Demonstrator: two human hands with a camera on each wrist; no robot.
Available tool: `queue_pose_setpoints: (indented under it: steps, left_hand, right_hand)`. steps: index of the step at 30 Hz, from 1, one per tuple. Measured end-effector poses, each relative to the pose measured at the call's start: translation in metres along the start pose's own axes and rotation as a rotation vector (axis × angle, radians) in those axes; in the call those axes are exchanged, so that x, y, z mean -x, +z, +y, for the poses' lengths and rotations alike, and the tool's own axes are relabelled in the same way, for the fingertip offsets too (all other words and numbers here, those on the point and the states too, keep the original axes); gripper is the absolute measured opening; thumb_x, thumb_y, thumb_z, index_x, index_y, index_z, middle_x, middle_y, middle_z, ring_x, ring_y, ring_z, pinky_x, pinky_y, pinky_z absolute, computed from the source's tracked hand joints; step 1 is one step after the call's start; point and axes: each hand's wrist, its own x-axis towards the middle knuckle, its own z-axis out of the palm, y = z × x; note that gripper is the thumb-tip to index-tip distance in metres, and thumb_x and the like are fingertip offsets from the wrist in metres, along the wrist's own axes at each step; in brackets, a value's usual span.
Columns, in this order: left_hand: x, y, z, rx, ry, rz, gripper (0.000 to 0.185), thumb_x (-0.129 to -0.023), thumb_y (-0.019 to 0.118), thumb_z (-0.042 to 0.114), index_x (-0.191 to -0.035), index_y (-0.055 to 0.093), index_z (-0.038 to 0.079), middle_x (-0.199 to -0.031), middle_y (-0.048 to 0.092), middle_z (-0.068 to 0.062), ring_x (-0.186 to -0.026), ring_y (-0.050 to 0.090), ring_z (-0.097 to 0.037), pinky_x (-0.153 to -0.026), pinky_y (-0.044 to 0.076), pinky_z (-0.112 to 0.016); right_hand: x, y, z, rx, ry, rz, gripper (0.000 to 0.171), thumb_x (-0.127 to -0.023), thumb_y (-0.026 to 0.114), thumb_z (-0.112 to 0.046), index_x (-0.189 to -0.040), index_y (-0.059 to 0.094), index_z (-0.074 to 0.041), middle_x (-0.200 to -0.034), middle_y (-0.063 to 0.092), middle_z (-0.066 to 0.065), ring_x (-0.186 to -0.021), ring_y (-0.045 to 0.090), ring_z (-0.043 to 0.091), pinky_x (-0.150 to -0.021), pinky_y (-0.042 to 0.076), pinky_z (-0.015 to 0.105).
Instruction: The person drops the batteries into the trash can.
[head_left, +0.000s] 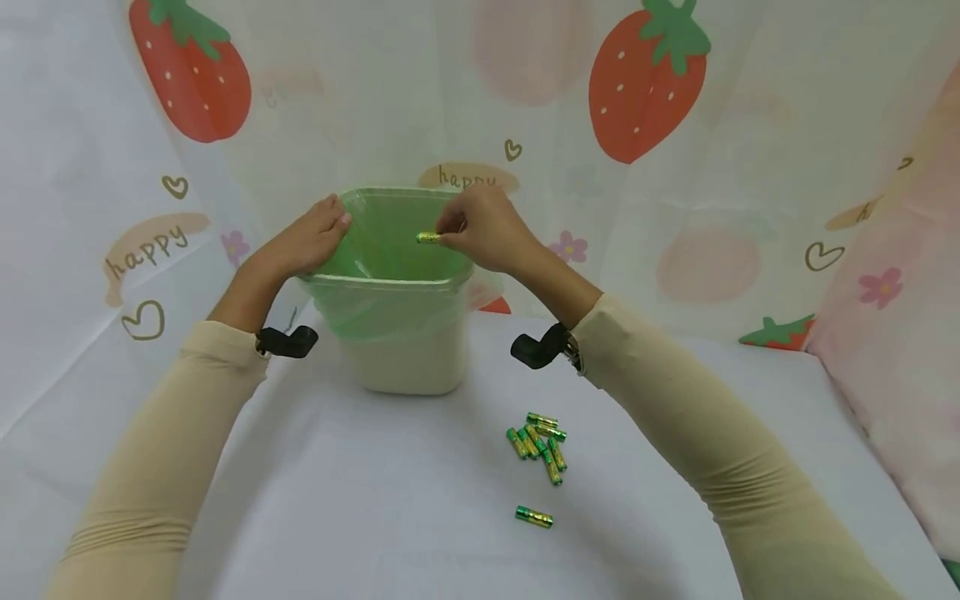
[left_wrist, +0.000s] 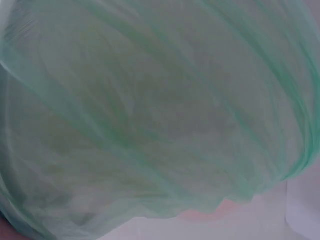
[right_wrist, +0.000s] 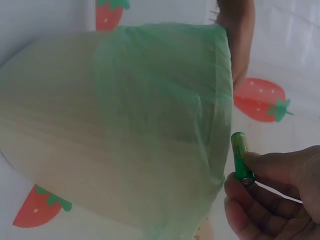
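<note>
A cream bin (head_left: 408, 362) stands on the table, lined with a thin green plastic bag (head_left: 390, 312) folded over its rim. My left hand (head_left: 311, 237) rests on the bin's left rim, its fingers lying along the edge. Over the bin's opening, toward the right side, my right hand (head_left: 480, 229) pinches a green and gold battery (head_left: 428, 237) between thumb and fingers. The right wrist view shows this battery (right_wrist: 242, 159) beside the bag's edge. Mostly the translucent bag (left_wrist: 175, 110) fills the left wrist view. What lies at the bin's bottom is hidden.
Several similar batteries (head_left: 532, 442) lie in a loose cluster on the white table (head_left: 360, 500), right of the bin. One separate battery (head_left: 534, 517) lies nearer to me. Behind the bin hangs a strawberry-print cloth (head_left: 540, 183).
</note>
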Motion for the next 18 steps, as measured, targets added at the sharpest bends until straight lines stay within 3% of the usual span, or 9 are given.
queue_pose_setpoints:
  steps: [18]
  left_hand:
    - [-0.003,0.0,0.001,-0.014,-0.023,0.002,0.062,-0.113,0.019,0.025,-0.153,-0.003,-0.017,-0.161,-0.012,-0.035,-0.152,-0.013,-0.044,-0.124,-0.004,-0.05]
  right_hand:
    - [-0.022,0.025,-0.014,0.104,0.014,-0.024,0.012,-0.094,0.074,-0.01,-0.1,0.079,-0.001,-0.095,0.076,0.009,-0.088,0.068,0.019,-0.082,0.054,0.031]
